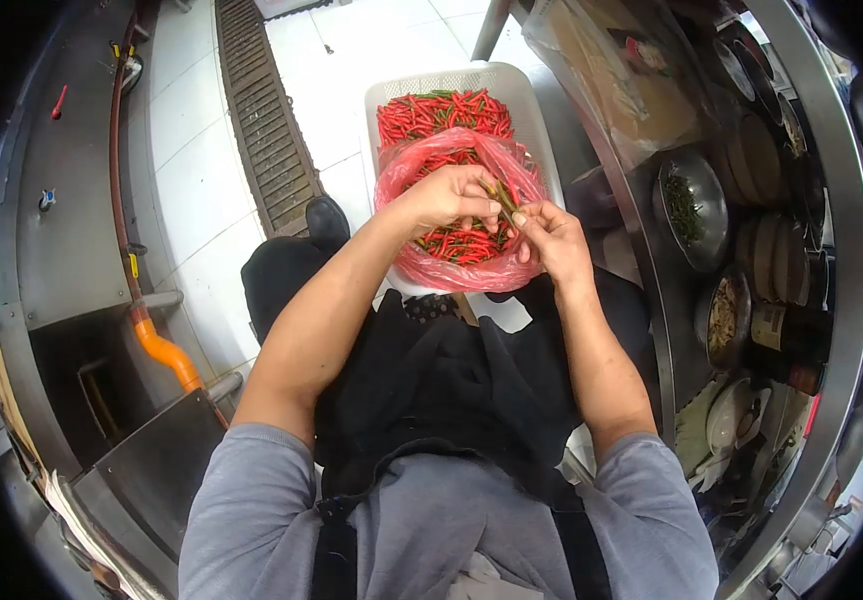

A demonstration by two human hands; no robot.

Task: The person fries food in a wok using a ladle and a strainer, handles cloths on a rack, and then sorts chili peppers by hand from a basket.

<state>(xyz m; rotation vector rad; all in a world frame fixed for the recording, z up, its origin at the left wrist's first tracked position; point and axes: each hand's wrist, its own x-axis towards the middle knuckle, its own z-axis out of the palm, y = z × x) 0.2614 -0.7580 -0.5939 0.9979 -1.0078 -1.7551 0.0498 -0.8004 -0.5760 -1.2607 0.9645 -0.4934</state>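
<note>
Thin red chilies point(456, 113) fill the far part of a white plastic basket point(541, 110) on the floor. A pink plastic bag point(426, 272) lies open in its near part, with more red chilies point(466, 245) inside. Above the bag, my left hand point(446, 198) pinches a greenish-brown chili point(499, 195). Close on its right, my right hand point(551, 238) has thumb and fingers closed at the chili's lower end. The fingertips of both hands nearly meet.
A floor drain grate point(263, 115) runs along the white tiles at left. Steel cabinets and an orange pipe point(163, 350) stand further left. At right, a metal shelf holds a bowl of greens point(689, 210), another bowl point(726, 320) and plates.
</note>
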